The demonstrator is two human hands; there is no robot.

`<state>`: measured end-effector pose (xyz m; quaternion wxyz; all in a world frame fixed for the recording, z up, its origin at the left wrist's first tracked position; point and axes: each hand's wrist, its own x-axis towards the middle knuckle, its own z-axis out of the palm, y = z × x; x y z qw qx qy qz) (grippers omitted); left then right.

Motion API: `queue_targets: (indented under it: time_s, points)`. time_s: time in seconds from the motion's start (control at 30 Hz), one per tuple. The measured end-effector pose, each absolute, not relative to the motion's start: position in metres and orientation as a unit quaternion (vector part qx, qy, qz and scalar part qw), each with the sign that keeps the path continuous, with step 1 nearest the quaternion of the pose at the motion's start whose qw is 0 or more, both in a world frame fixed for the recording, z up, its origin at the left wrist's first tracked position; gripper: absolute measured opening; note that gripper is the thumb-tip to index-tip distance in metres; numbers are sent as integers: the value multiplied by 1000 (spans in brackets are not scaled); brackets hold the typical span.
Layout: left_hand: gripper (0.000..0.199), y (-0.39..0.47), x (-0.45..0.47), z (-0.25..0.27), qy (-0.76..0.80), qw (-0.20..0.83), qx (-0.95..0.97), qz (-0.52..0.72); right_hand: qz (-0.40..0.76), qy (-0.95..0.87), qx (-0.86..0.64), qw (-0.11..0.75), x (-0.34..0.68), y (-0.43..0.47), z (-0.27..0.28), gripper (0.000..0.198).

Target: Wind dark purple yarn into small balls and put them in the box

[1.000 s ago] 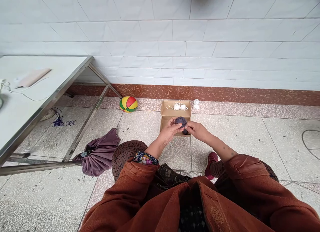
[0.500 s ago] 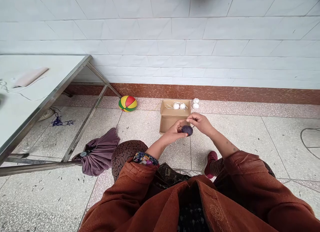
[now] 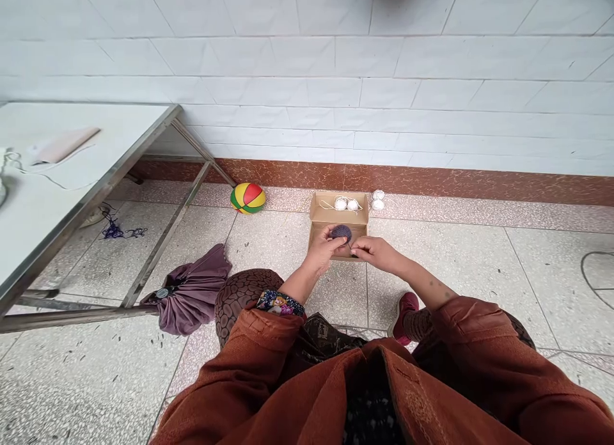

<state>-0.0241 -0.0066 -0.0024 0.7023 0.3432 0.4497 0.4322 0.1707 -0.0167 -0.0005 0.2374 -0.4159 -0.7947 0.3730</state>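
My left hand (image 3: 320,250) grips a dark purple-grey ball of yarn (image 3: 341,233), thumb across its near side. Just right of it, my right hand (image 3: 377,253) pinches the dark strand that runs from the ball. Both hands are above an open cardboard box (image 3: 314,208) on the floor, hiding part of its front half. Two white yarn balls (image 3: 346,204) with a loose white strand lie in the box's back part. Two more white balls (image 3: 378,200) sit on the floor beside the box's right side.
A metal-framed table (image 3: 158,125) stands at left, a pale pink flat item (image 3: 67,146) on top. By its leg lie a coloured ball (image 3: 248,197) and purple cloth (image 3: 196,291). Tangled blue yarn (image 3: 118,229) is beneath it. A tiled wall (image 3: 384,119) rises behind the box.
The yarn ball in my left hand has moved up and left and been turned. My right hand has come down from above the ball to its lower right with the strand.
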Motion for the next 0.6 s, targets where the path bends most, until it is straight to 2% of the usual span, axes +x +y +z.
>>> queue_targets:
  time_s: [0.17,0.37,0.53,0.6]
  points:
    - [50,-9,-22,-7,479,657,435,387,419,-796,-348,264,169,-16,20,19]
    - [45,-18,-19,-2,361,727,520,266,402,-754,-398,334,177,-3,25,22]
    - [73,-22,-21,8,317,775,461,294,416,-693,-489,327,185,2,8,22]
    - [73,-21,-21,12,300,795,430,305,406,-689,-521,300,186,2,0,21]
